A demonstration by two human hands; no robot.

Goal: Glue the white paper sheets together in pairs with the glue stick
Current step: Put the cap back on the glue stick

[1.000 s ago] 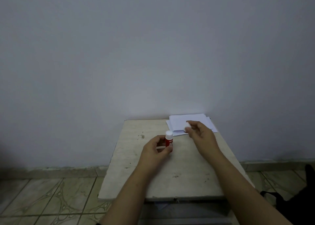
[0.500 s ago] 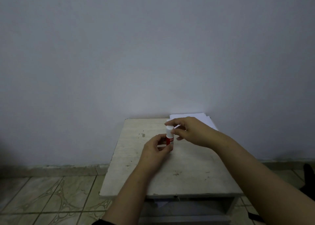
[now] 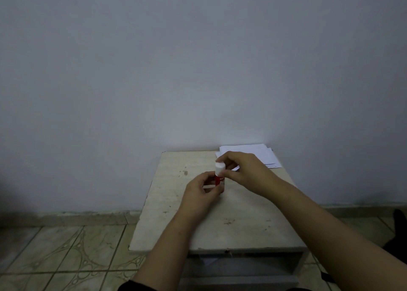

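Note:
A red glue stick with a white cap stands upright over the middle of the small table. My left hand grips its red body from the left. My right hand pinches the white cap from the right with thumb and fingers. A loose stack of white paper sheets lies at the table's far right corner, against the wall, partly hidden behind my right hand.
The table is small, pale and scuffed, with an open shelf under its front edge. A grey wall rises directly behind it. Tiled floor spreads to the left. Something dark sits on the floor at the right.
My right hand left the paper stack, moved left and closed on the glue stick's cap. My left hand kept holding the glue stick in place.

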